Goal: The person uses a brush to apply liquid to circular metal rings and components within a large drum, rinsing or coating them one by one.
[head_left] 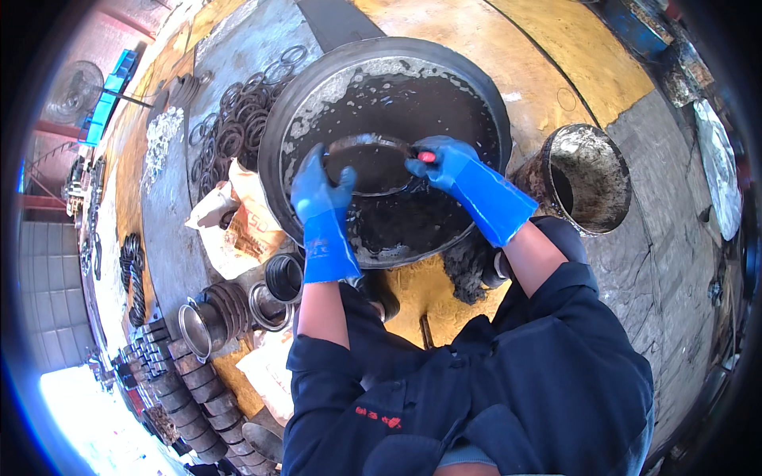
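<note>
In front of me is a wide round black tub (278,111) of dark liquid with pale foam at its edge. A large dark metal ring (369,141) is held tilted over the liquid, its wet rim shining. My left hand (321,190), in a long blue glove, is curled at the ring's left side, fingers outside and thumb toward its middle. My right hand (448,163), gloved alike, is closed on a small red-handled tool (427,157) against the ring's right edge. The tool's working end is hidden.
Many black rings (238,131) lie heaped left of the tub, beside an open sack (238,226). A dirty open drum (591,178) stands at the right. Stacked metal rings (202,325) and dark cylindrical pieces (182,404) occupy the lower left.
</note>
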The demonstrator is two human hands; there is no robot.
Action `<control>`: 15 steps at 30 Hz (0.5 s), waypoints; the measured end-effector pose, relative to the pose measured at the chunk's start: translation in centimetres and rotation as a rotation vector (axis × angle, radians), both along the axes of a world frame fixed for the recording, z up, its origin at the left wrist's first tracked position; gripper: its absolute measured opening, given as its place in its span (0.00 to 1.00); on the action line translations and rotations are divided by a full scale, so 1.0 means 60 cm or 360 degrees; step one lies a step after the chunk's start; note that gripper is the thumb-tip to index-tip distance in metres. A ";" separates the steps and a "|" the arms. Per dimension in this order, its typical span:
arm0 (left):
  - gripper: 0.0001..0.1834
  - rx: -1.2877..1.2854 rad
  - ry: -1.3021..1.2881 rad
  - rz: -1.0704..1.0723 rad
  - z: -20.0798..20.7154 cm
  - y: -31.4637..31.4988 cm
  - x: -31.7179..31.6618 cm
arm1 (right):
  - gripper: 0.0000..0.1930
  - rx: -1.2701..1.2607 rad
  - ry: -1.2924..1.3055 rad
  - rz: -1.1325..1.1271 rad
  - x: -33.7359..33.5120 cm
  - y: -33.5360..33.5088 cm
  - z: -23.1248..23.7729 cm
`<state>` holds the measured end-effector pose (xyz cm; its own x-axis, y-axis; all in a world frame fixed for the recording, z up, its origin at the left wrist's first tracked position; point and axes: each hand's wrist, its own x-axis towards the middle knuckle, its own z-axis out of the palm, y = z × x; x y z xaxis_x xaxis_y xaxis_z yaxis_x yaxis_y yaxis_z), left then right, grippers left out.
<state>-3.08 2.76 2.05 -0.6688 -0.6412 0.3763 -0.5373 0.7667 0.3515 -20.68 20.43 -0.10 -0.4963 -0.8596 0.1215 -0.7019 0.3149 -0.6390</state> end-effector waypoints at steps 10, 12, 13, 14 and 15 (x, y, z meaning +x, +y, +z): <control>0.13 0.0920 0.0121 -0.0495 0.006 0.015 0.012 | 0.18 -0.0268 -0.0058 0.0005 0.003 -0.033 -0.075; 0.13 0.1576 0.0197 -0.0230 0.016 -0.003 0.016 | 0.18 0.0043 -0.0447 -0.0277 -0.020 -0.025 -0.086; 0.14 0.1741 0.0417 -0.0202 0.013 -0.004 0.016 | 0.19 0.0246 -0.0582 -0.0605 -0.020 -0.023 -0.081; 0.14 0.1870 0.0519 -0.0174 0.011 -0.006 0.017 | 0.19 0.0226 -0.0639 -0.0638 -0.029 -0.020 -0.083; 0.14 0.1999 0.0623 -0.0148 0.009 -0.008 0.018 | 0.18 0.0144 -0.0814 -0.0616 -0.037 -0.020 -0.080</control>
